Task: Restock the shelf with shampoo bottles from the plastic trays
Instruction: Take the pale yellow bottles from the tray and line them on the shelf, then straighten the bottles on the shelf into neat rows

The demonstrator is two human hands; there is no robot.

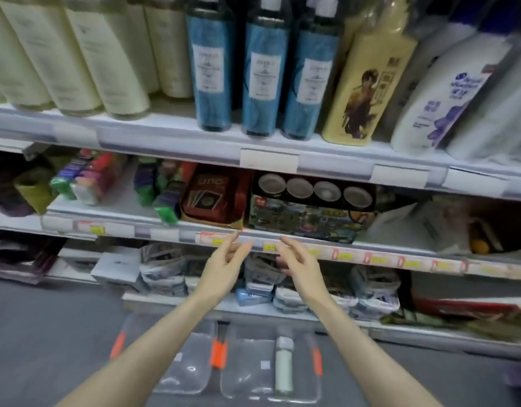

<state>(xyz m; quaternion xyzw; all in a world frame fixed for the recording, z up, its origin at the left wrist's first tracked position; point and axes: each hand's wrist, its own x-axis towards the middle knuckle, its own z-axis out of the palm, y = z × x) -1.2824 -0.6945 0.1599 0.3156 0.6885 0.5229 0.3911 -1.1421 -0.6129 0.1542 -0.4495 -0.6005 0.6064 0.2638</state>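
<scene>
Top shelf: along its front edge stand cream bottles, blue bottles, a yellow bottle and white bottles.
Floor: left tray; right tray with one pale shampoo bottle lying in it.
My left hand: fingers loosely spread, holding nothing, in front of the middle shelf edge.
My right hand: likewise, near the left.

Cool, even store light falls from above, leaving the lower shelves dim and shadowed. The whole view is soft and smeared, labels unreadable, and wide-angle bending tilts the bottles outward near the edges.
</scene>
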